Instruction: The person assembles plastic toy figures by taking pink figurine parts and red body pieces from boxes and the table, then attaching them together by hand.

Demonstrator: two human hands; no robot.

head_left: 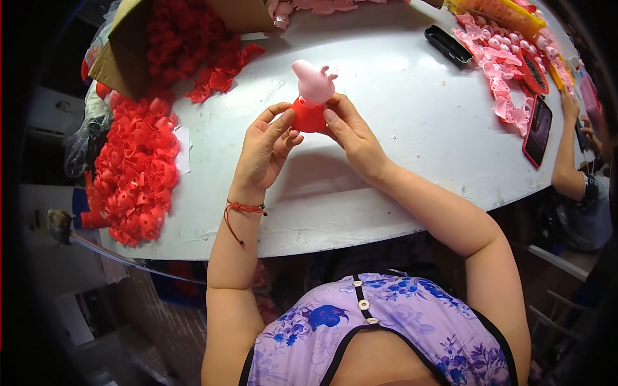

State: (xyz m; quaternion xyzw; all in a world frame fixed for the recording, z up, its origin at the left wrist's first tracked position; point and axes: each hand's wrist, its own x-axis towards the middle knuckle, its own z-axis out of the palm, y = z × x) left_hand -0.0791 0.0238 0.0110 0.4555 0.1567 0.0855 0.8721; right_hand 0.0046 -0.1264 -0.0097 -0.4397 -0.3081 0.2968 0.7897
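Above the white table, both my hands hold a small toy pig figure (309, 114) upright between them. Its head (315, 82) is smooth pale pink with a snout pointing to the upper left and two little ears at the right. The body below is bright red and widens downward. My left hand (267, 138) pinches the body's left side between thumb and fingers. On the other side, my right hand (357, 138) grips it with the thumb in front and the fingers mostly hidden behind.
A heap of red plastic parts (138, 170) lies at the left edge, with more spilling from a cardboard box (122, 55). Far right are pink parts (499, 83), a black case (448, 45), a red-edged phone (538, 130) and a yellow tray (508, 16). Another person's arm (568, 148) rests there.
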